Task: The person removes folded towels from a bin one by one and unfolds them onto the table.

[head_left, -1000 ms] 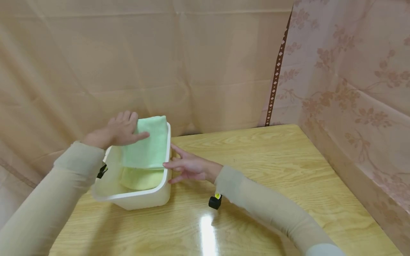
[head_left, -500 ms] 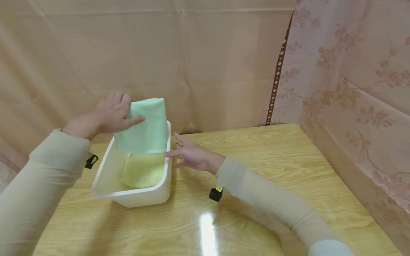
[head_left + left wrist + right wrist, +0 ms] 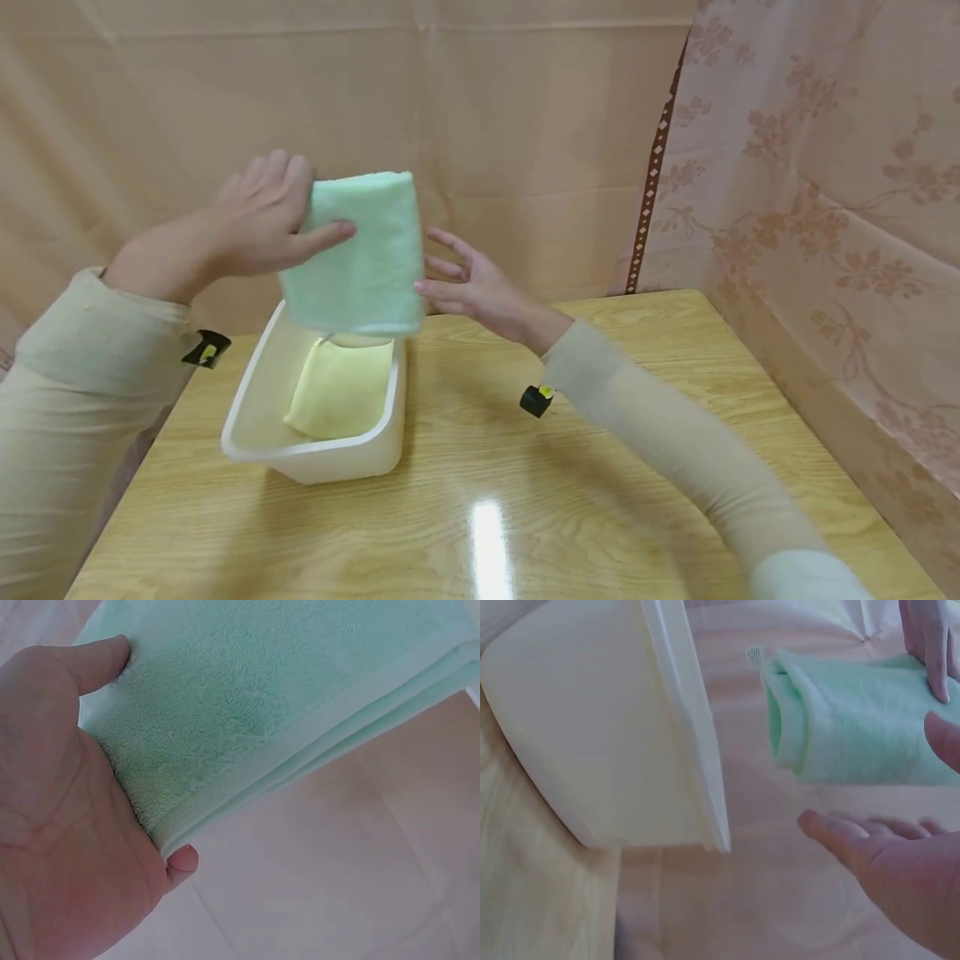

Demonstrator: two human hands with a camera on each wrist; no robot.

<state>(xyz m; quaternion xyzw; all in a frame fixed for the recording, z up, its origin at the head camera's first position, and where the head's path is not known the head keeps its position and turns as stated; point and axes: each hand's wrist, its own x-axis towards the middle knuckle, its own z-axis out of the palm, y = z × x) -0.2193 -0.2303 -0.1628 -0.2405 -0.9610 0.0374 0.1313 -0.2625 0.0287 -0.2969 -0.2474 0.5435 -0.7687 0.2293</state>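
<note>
My left hand (image 3: 258, 221) holds a folded mint-green towel (image 3: 367, 258) by its left side, thumb across the front and fingers behind. The towel hangs upright above the white plastic bin (image 3: 243, 392); its layered folded edge shows in the left wrist view. Inside the bin lies a pale yellow folded towel (image 3: 341, 392). At the green towel's right edge is my right hand (image 3: 487, 292), fingers spread and reaching toward it. In the right wrist view a gap shows between the right hand (image 3: 900, 870) and the green towel (image 3: 870, 724).
The bin stands at the left rear of a wood-grain table (image 3: 600, 467). A beige curtain (image 3: 510, 125) hangs close behind, and a pink floral cloth (image 3: 847, 208) covers the right side. Small black wrist devices (image 3: 536, 402) sit at both cuffs.
My left hand has lifted the green towel up out of the bin, uncovering more of the yellow towel. The right hand has left the bin's rim and risen alongside the green towel.
</note>
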